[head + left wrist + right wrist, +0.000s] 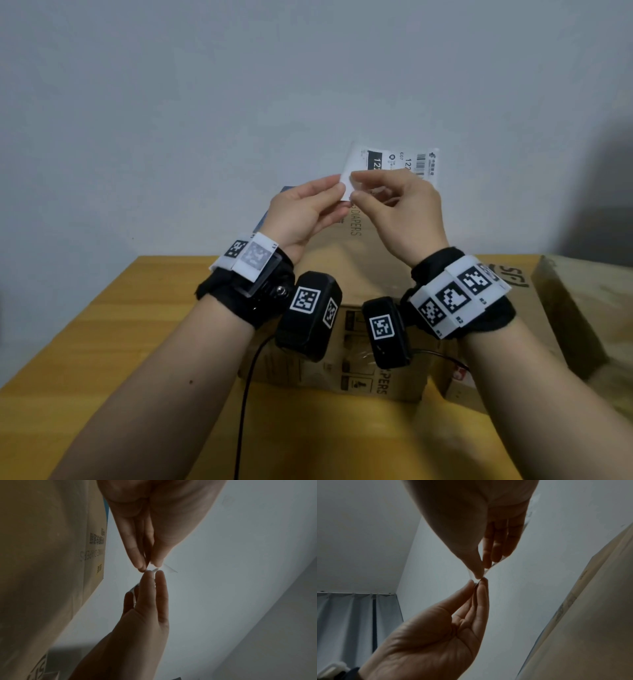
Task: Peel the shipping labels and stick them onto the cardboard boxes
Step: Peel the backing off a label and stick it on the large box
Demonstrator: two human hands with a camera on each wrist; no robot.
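Head downward; wrists upward, perhaps close.

The 2 hands are hovering side by side above the surface (102, 342), the left hand (301, 212) to the left and the right hand (400, 216) to the right, fingertips meeting on the near-left corner of the shipping label (394, 164). The label is hanging in front of the wall (171, 102). Below and behind the hands, 1 cardboard box (342, 257) is sitting on the surface. A 2nd box (555, 308) is lying to its right, just beside it.
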